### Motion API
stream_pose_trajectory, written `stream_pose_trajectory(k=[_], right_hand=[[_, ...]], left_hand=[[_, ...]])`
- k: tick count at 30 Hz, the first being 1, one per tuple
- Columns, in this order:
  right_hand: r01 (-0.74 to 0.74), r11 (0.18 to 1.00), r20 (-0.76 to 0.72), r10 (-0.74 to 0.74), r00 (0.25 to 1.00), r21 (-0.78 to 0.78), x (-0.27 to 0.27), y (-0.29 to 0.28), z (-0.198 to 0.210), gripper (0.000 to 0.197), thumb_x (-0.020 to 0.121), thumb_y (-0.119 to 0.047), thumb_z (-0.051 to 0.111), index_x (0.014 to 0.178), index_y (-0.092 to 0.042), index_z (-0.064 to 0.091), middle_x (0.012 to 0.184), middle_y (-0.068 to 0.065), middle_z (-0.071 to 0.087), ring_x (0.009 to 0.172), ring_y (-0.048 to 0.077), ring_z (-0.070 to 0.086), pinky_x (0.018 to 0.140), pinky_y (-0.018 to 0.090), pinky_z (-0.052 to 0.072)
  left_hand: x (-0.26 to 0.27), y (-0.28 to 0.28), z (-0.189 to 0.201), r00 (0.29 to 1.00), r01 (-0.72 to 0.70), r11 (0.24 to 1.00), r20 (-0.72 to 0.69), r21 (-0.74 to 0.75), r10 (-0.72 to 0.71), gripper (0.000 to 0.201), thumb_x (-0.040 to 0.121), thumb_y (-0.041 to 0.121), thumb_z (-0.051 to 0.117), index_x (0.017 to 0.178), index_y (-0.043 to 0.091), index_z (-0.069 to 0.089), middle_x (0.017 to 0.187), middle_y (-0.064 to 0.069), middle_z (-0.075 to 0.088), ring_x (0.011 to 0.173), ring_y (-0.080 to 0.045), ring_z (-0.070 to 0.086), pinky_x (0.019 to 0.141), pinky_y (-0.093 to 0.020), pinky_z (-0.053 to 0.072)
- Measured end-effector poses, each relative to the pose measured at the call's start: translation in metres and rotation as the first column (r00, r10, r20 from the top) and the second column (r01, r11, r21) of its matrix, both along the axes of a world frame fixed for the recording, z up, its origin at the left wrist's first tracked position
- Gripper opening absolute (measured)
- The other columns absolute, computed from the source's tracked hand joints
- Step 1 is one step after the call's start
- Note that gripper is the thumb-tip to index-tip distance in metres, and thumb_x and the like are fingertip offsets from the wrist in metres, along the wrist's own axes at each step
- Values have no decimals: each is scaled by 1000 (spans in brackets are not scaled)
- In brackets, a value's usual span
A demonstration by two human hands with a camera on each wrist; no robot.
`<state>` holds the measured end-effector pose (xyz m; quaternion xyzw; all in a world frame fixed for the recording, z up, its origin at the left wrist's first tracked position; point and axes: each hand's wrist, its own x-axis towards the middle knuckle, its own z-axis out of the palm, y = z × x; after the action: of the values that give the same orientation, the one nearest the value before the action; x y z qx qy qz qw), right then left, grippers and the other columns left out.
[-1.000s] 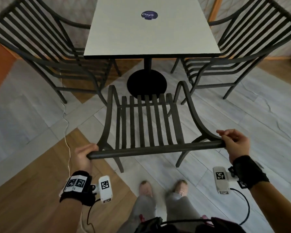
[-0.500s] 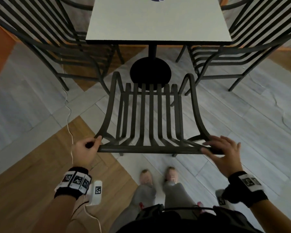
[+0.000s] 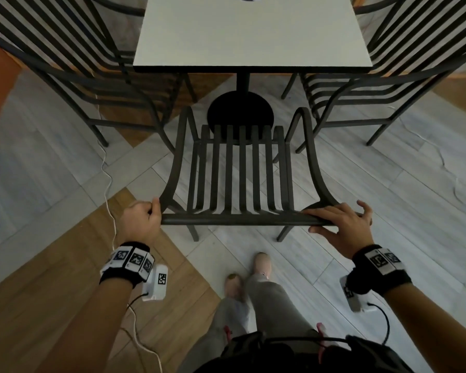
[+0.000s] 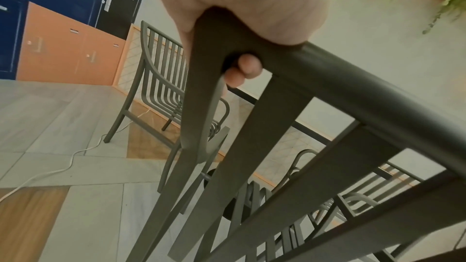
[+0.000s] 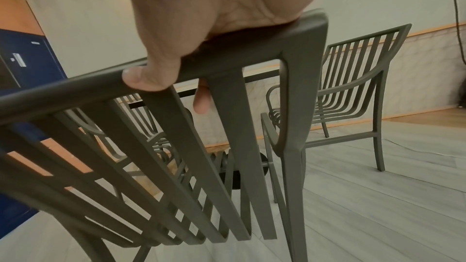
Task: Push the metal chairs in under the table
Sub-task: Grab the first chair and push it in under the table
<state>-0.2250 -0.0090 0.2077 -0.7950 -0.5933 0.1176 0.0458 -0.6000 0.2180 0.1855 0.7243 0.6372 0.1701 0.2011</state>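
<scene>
A dark metal slatted chair (image 3: 240, 219) stands in front of me, facing the white square table (image 3: 250, 36). The front of its seat lies over the table's black round base (image 3: 240, 114), short of the tabletop's near edge. My left hand (image 3: 143, 222) grips the left corner of the top rail, and its fingertips (image 4: 247, 65) curl behind the rail (image 4: 353, 79). My right hand (image 3: 339, 222) lies over the right corner. Its thumb (image 5: 151, 79) is on the near side of the rail (image 5: 75, 91) and a finger hangs down the far side.
Two more metal chairs stand at the table's sides, one on the left (image 3: 65, 76) and one on the right (image 3: 388, 76), both angled outward. A white cable (image 3: 108, 170) runs across the floor on the left. My feet (image 3: 253, 270) are just behind the chair.
The chair has slid forward toward the table, and I have stepped after it. My right hand went from pinching the rail's end to lying over its corner. The left hand kept its grip.
</scene>
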Motion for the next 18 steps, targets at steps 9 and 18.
stream_pose_trajectory(k=[9,18], right_hand=[[34,999,-8,-34,999,3,37,70,-1,37,82,-63,47,118,-58,48,100,-23,66,102,11,50,105,53,17],[40,999,-65,-42,997,-29,82,138,7,36,83,-57,51,119,-57,48,110,-23,65,107,16,50,108,56,13]], left_hand=[[44,73,10,999,32,999,-16,43,-32,55,97,26,47,64,-13,66,57,-32,59,54,-36,54,57,-39,40],[93,132,20,1000,7,999,-13,-44,-8,50,97,24,44,71,-14,64,62,-26,52,63,-31,50,65,-42,42]])
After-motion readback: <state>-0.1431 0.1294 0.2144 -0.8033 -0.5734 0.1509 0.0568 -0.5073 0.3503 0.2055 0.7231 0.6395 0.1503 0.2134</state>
